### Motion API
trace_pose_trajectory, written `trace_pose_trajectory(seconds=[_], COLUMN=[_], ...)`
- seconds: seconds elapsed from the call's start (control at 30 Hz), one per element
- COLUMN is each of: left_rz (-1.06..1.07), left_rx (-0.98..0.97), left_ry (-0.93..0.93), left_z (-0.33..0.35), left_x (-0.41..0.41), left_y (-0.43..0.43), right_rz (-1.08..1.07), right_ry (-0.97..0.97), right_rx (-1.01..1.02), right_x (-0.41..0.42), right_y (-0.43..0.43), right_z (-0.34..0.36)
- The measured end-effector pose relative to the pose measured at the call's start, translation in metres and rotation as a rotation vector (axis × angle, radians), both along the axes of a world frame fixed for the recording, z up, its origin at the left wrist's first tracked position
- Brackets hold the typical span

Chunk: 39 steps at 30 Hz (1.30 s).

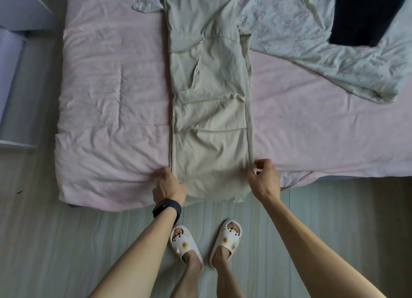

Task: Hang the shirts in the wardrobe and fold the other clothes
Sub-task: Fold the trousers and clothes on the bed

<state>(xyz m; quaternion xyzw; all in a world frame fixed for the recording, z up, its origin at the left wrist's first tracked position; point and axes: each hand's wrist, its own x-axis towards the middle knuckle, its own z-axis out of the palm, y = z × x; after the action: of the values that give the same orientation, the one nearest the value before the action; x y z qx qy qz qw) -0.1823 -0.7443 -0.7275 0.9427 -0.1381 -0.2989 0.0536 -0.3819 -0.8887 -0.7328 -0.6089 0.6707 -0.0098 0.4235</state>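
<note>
- Now the left hand [169, 185], fingers curled, grips the near left corner of the beige trousers [209, 110]; the right hand [264, 179] pinches the near right edge between thumb and forefinger.
- The trousers lie lengthwise down the pink bed sheet [111, 97], leg on leg, and their near end droops over the bed's front edge.
- The step looks like the first fold. It would go best with both corners lifted level and together, keeping the side seams stacked, and with the end carried toward the far end.
- The rumpled cargo pocket mid-leg probably wants smoothing first, or the fold will bulge.
- To the left, bare sheet gives room to slide or turn the bundle.
- To the right, the floral quilt [312, 41] meets the trousers' far side, so it is best to avoid dragging that way.
- A dark garment [365, 14] lies on the quilt, well apart.
</note>
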Motion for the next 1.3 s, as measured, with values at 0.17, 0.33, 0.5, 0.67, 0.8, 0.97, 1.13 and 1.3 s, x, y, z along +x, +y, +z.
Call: trace_pose_trajectory(seconds=[0.17,0.33,0.5,0.67,0.8,0.97,1.13,1.3], left_rz=[-0.101,-0.533,-0.877,-0.964,-0.871,-0.861,-0.919,-0.995], left_rx=[-0.335,-0.423,-0.288,-0.271,-0.411,-0.552,-0.539,-0.402], left_ry=[-0.259,-0.336,-0.435,-0.482,-0.551,-0.544,-0.435,-0.293], left_z=[0.022,0.017,-0.041,-0.04,-0.003,0.019,0.021,0.014], left_x=[0.007,0.038,0.082,0.097,0.114,0.149,0.18,0.185], left_y=[-0.047,-0.12,-0.143,-0.149,-0.194,-0.27,-0.34,-0.389], right_rz=[0.09,0.428,0.756,0.532,0.32,-0.007,-0.169,-0.295], right_ry=[0.044,-0.043,0.14,0.374,0.188,-0.125,-0.102,-0.157], right_rx=[-0.195,-0.592,-0.598,-0.373,-0.573,-0.405,-0.079,0.206], right_x=[0.025,0.09,0.118,0.099,0.134,0.204,0.25,0.266], right_y=[-0.036,-0.073,-0.103,-0.117,-0.148,-0.241,-0.312,-0.345], right_z=[0.029,0.028,-0.028,-0.03,0.004,0.03,0.051,0.046])
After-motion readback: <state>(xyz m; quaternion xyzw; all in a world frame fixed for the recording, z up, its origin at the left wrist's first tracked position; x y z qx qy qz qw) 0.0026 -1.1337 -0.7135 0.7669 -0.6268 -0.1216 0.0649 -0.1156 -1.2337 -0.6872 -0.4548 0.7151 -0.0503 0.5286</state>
